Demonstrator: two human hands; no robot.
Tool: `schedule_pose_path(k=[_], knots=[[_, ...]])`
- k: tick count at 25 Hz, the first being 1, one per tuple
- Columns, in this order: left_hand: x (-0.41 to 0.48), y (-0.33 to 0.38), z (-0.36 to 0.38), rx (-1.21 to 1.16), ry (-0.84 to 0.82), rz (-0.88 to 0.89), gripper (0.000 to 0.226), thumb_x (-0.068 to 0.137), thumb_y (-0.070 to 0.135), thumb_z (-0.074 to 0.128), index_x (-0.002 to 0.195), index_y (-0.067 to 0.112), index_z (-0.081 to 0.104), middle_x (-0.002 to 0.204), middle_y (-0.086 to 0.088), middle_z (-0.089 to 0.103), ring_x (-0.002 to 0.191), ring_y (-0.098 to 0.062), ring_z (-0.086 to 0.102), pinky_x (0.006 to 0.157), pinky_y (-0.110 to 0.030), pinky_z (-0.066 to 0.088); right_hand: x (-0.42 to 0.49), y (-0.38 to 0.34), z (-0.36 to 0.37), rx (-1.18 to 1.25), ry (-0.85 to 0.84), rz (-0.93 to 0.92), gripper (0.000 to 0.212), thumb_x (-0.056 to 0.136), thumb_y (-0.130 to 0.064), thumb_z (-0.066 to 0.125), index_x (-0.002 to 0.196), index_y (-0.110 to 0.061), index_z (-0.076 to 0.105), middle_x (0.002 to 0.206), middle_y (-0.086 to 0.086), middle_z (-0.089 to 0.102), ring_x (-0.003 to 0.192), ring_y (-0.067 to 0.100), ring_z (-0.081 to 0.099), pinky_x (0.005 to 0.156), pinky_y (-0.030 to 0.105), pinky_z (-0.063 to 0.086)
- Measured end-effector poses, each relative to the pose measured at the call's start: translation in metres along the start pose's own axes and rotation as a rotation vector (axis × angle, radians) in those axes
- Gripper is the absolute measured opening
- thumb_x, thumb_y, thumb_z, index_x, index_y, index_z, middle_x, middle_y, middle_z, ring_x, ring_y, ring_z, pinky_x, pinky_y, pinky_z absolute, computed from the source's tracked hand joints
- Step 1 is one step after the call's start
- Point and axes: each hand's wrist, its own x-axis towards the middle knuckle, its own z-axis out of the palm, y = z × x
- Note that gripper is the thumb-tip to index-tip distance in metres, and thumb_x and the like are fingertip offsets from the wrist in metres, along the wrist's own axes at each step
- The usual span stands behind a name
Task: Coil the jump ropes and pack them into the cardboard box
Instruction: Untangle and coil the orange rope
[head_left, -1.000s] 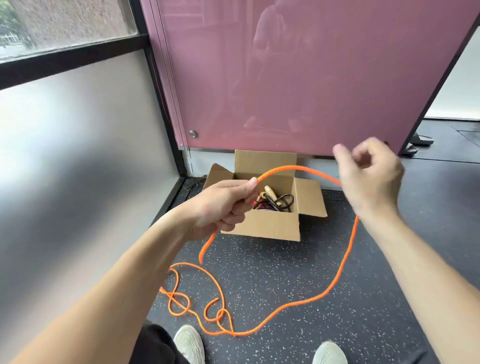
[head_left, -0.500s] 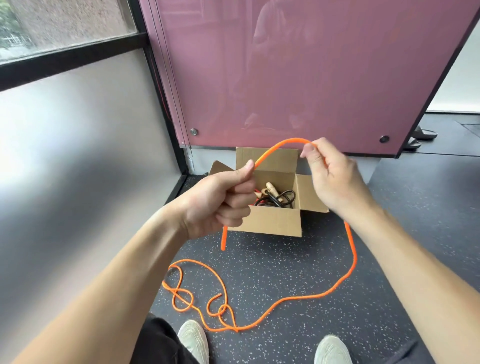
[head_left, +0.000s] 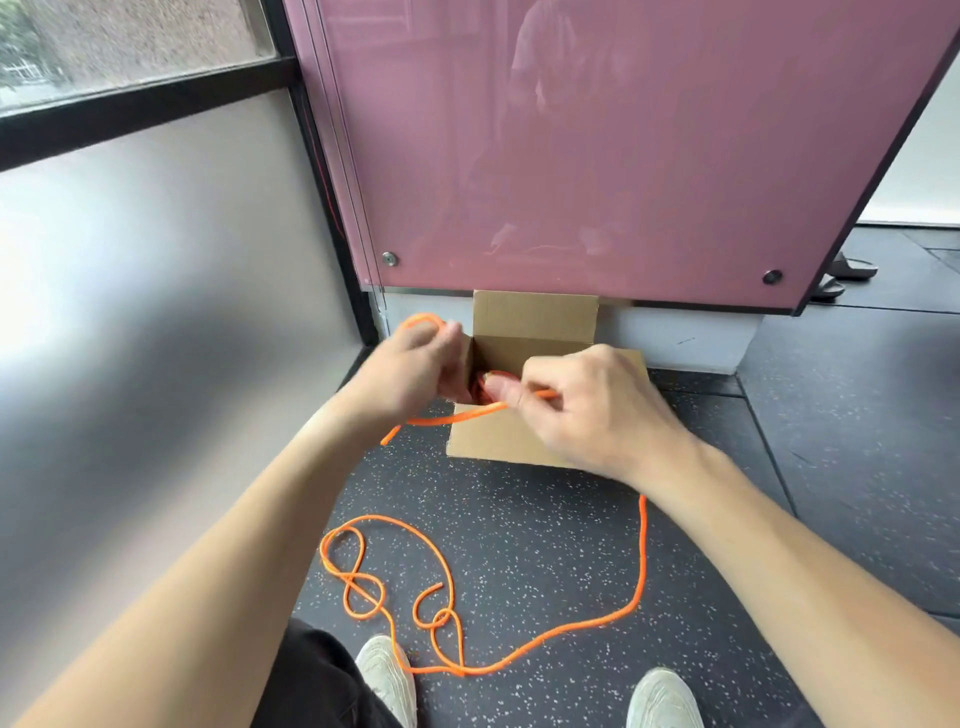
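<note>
An orange jump rope (head_left: 642, 561) runs from my hands down to the floor, where its slack lies in tangled loops near my feet. My left hand (head_left: 410, 371) grips the rope, a small loop rising above its fingers and a short end hanging below. My right hand (head_left: 582, 410) pinches the rope between thumb and fingers, close beside the left. Both hands hover in front of an open cardboard box (head_left: 535, 322) on the floor. My hands hide most of the box's inside; a bit of red shows in it.
A pink glass panel (head_left: 597, 156) stands right behind the box, and a frosted wall (head_left: 156, 286) runs along the left. Dark speckled floor (head_left: 545, 525) spreads ahead. My two white shoes (head_left: 662, 699) are at the bottom edge. Black sandals (head_left: 852, 270) lie at far right.
My right hand has swung left and down, bringing its stretch of rope to my left hand. The wide arc between the hands has closed into a small loop.
</note>
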Motion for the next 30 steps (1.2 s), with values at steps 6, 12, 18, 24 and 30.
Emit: schedule_pose_path(k=[6, 12, 18, 24, 30], knots=[[-0.036, 0.035, 0.044, -0.201, -0.724, -0.133, 0.052, 0.108, 0.046, 0.023, 0.07, 0.017, 0.044, 0.052, 0.002, 0.022, 0.047, -0.01, 0.014, 0.041, -0.021, 0.013, 0.015, 0.024, -0.022, -0.023, 0.518, 0.062, 0.063, 0.103, -0.038, 0.053, 0.05, -0.022, 0.022, 0.043, -0.012, 0.019, 0.041, 0.017, 0.024, 0.044, 0.031, 0.02], [-0.033, 0.054, 0.057, -1.065, -0.522, 0.115, 0.037, 0.108, 0.042, 0.021, 0.083, 0.022, 0.04, 0.06, 0.007, 0.019, 0.049, -0.009, 0.013, 0.046, -0.021, 0.019, 0.023, 0.023, 0.001, 0.154, 0.151, 0.485, 0.06, 0.105, -0.046, 0.032, 0.059, -0.013, 0.051, 0.062, 0.011, 0.059, 0.071, 0.037, 0.057, 0.064, 0.041, 0.036], [0.004, 0.034, 0.004, -0.919, 0.139, 0.26, 0.034, 0.11, 0.039, 0.026, 0.082, 0.023, 0.038, 0.06, 0.005, 0.025, 0.051, -0.012, 0.019, 0.054, -0.025, 0.027, 0.005, -0.026, 0.042, 0.159, -0.221, 0.038, 0.055, 0.099, -0.059, 0.027, 0.063, -0.022, 0.045, 0.065, 0.008, 0.062, 0.074, 0.04, 0.058, 0.073, 0.043, 0.05], [0.013, 0.011, 0.005, -0.055, 0.095, 0.102, 0.051, 0.105, 0.037, 0.037, 0.064, 0.011, 0.056, 0.05, -0.008, 0.06, 0.051, -0.024, 0.056, 0.063, -0.036, 0.049, 0.011, 0.0, 0.004, -0.061, 0.15, 0.001, 0.055, 0.097, -0.04, 0.054, 0.052, -0.02, 0.03, 0.046, 0.01, 0.052, 0.048, 0.038, 0.044, 0.046, 0.031, 0.032], [-0.027, 0.038, 0.057, -0.043, -0.619, -0.082, 0.057, 0.103, 0.058, 0.013, 0.07, 0.019, 0.04, 0.048, 0.001, 0.027, 0.045, -0.011, 0.018, 0.042, -0.023, 0.015, 0.019, 0.031, -0.031, -0.155, 0.532, 0.045, 0.056, 0.1, -0.03, 0.052, 0.052, -0.021, 0.026, 0.045, -0.008, 0.022, 0.042, 0.023, 0.03, 0.049, 0.029, 0.019]])
